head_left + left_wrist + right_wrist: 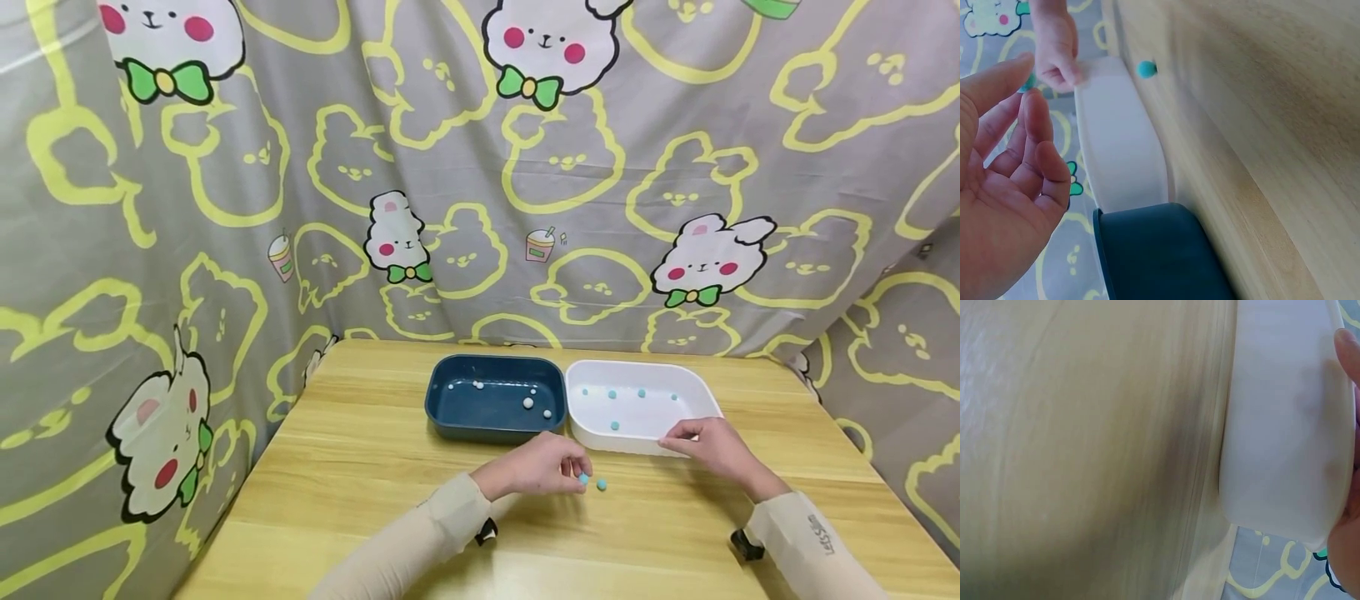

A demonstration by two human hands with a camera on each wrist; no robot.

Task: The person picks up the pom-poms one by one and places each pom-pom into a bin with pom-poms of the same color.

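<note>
My left hand [546,465] pinches a small teal ball [1027,82] between thumb and fingertip, in front of the two bins. On the table just right of it lies another teal ball [602,484]. My right hand [718,450] grips the near right rim of the white bin [611,442], thumb on the near side; the other fingers are partly hidden. Several teal balls [612,395] lie spread inside that bin. To its left stands the dark blue bin [487,435], with several white balls [528,403] of different sizes in it.
The wooden table [337,467] carries both bins side by side, close together near its back edge. A grey curtain [450,275] with yellow outlines and cartoon rabbits hangs behind and at both sides. Each forearm wears a beige sleeve [405,542] and a dark wrist device [486,532].
</note>
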